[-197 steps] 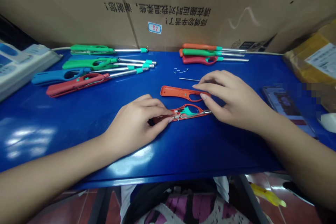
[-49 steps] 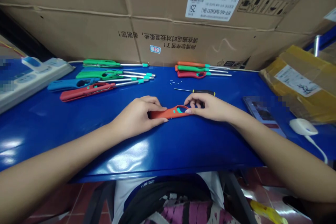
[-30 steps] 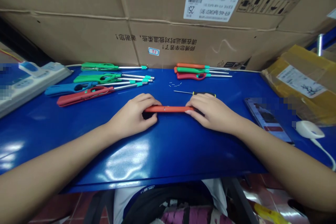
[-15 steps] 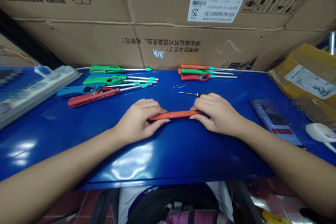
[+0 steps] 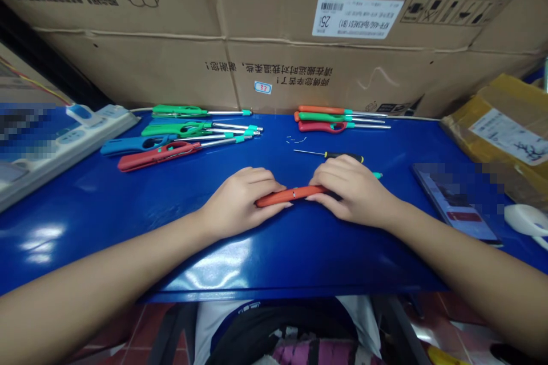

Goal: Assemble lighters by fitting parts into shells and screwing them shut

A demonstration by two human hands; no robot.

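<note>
An orange long-nosed lighter (image 5: pixel 287 195) stands on its edge on the blue table (image 5: pixel 128 211), held between both hands. My left hand (image 5: pixel 240 202) is closed on its left end. My right hand (image 5: pixel 353 188) is closed on its right end, and a teal tip (image 5: pixel 377 175) pokes out past the knuckles. A thin screwdriver with a black handle (image 5: pixel 338 155) lies just behind my right hand. A few tiny white pins (image 5: pixel 296 138) lie further back.
Several lighters (image 5: pixel 171 137) in green, blue and red lie at the back left, and three more lighters (image 5: pixel 334 118) at the back middle. Cardboard boxes (image 5: pixel 265 28) wall off the rear. A white device (image 5: pixel 64 137) sits left; a phone (image 5: pixel 454 199), a white mouse (image 5: pixel 526 219) and a yellow parcel (image 5: pixel 500 125) sit right.
Earlier the orange shell lay open in two halves. Since then the halves have come together, and both hands have turned the lighter up onto its edge and kept pressing along it.
</note>
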